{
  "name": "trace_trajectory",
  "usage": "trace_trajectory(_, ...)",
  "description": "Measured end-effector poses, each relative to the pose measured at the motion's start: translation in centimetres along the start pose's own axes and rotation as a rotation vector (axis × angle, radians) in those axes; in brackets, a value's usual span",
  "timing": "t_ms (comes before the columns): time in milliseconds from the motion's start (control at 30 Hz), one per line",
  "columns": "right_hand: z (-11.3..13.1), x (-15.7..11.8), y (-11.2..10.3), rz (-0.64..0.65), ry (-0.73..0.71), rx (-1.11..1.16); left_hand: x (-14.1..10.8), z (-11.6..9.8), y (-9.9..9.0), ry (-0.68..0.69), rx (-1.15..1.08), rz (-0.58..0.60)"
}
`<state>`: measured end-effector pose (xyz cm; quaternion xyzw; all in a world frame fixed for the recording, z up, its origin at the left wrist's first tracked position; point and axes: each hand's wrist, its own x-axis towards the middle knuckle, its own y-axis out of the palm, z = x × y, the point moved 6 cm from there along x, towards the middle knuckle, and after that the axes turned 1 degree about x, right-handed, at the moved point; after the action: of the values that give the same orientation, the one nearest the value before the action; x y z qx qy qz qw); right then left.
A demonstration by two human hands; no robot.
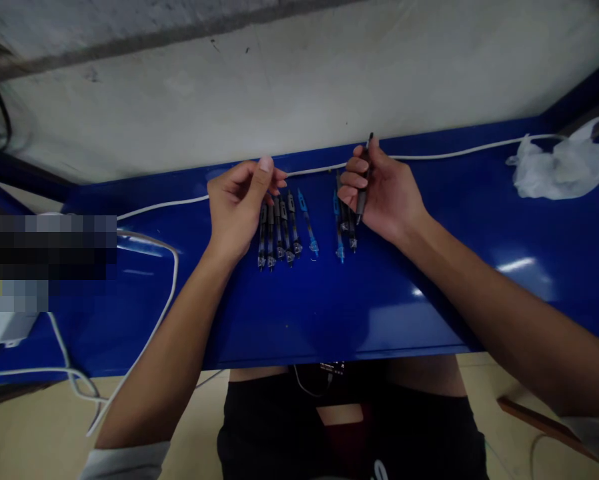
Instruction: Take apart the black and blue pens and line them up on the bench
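A black pen [364, 175] stands nearly upright in my right hand [387, 187], with fingers closed round its barrel. My left hand [239, 207] hovers at the upper end of a row of pens [280, 230]; its thumb lies over the curled fingers, and whatever they may pinch is hidden. Dark pens with clear ends make up most of that row. At the row's right side lies a blue pen [307, 222]. Beneath and left of my right hand is a smaller group with another blue pen [339, 230] and dark pens [352, 233], partly covered by the fingers.
The pens lie on a blue tabletop [304, 313] against a pale wall [299, 87]. A white cable [459, 153] runs along the back edge, and another white cable [172, 273] loops at left. A crumpled plastic bag [554, 167] sits at far right. A blurred-out area covers the left side.
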<state>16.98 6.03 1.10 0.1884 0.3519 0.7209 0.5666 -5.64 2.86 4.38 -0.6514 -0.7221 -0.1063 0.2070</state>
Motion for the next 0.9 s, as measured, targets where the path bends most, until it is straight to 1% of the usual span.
trace_trajectory(100, 0.0, 0.1, -0.9, -0.009, 0.046, 0.148, 0.3, 0.3, -0.7, 0.002, 0.068, -0.026)
trace_trajectory(200, 0.3, 0.2, -1.9, -0.017, 0.08, 0.26, 0.3, 0.2, -1.0, 0.037, 0.119, -0.033)
trace_trajectory(367, 0.8, 0.2, -3.0, -0.022, 0.135, 0.297, 0.1, 0.0, -1.0, 0.053, 0.216, -0.027)
trace_trajectory(467, 1.1, 0.3, -3.5, -0.001, 0.086, 0.298, 0.0, 0.0, -1.0, 0.07, 0.29, -0.019)
trace_trajectory(667, 1.8, 0.6, -3.4, 0.042, -0.133, 0.156, 0.2, 0.1, -2.0, 0.178, 0.407, -0.014)
trace_trajectory(733, 2.0, 0.6, -3.3, 0.042, -0.183, 0.116, 0.3, 0.3, -2.3, 0.206, 0.459, 0.003)
trace_trajectory(800, 2.1, 0.8, -3.7, 0.004, -0.195, 0.108, 0.5, 0.6, -2.6, 0.224, 0.5, 0.028)
trace_trajectory(900, 1.9, 1.3, -5.0, -0.095, -0.166, 0.123, 0.6, 1.4, -3.0, 0.223, 0.537, 0.056)
